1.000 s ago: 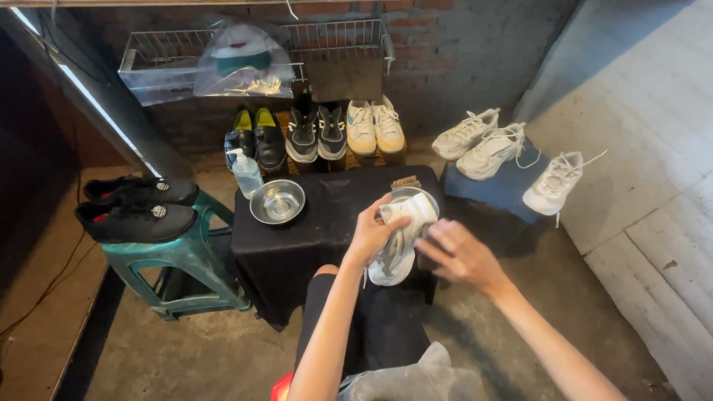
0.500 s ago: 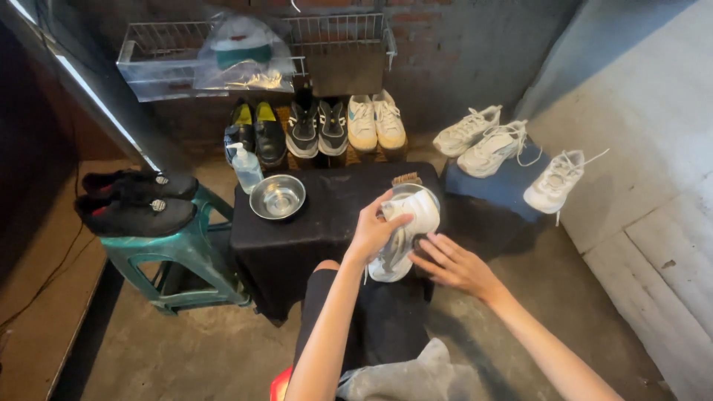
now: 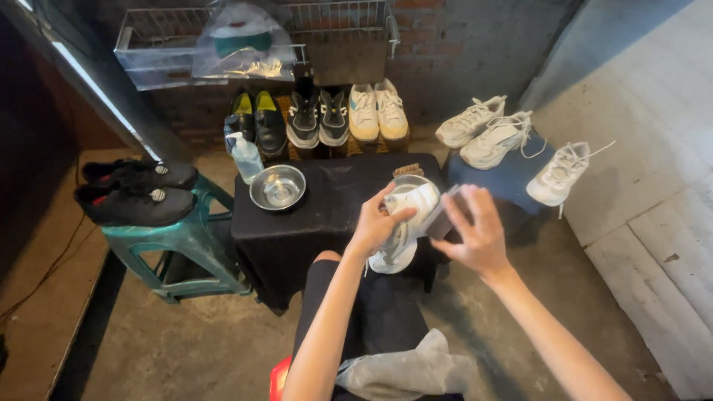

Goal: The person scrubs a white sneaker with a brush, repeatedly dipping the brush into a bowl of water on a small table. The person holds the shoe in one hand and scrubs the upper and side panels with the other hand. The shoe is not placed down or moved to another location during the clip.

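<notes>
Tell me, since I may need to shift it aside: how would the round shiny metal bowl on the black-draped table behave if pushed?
The round shiny metal bowl looks thin-walled, so probably light. On the black cloth-covered table it would likely drag and bunch the cloth rather than glide. Wide and shallow, it seems unlikely to tip; whether it holds liquid cannot be told.

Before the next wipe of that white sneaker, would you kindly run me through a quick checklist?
1. Left hand grips the white sneaker: ok.
2. Right hand holds a grey cloth against the sneaker's side: ok.
3. Metal bowl within reach on the black table: ok.
4. Liquid in the bowl: cannot tell.
5. Pump bottle upright beside the bowl: ok.
6. Brush free behind the sneaker: ok, partly hidden.
</notes>
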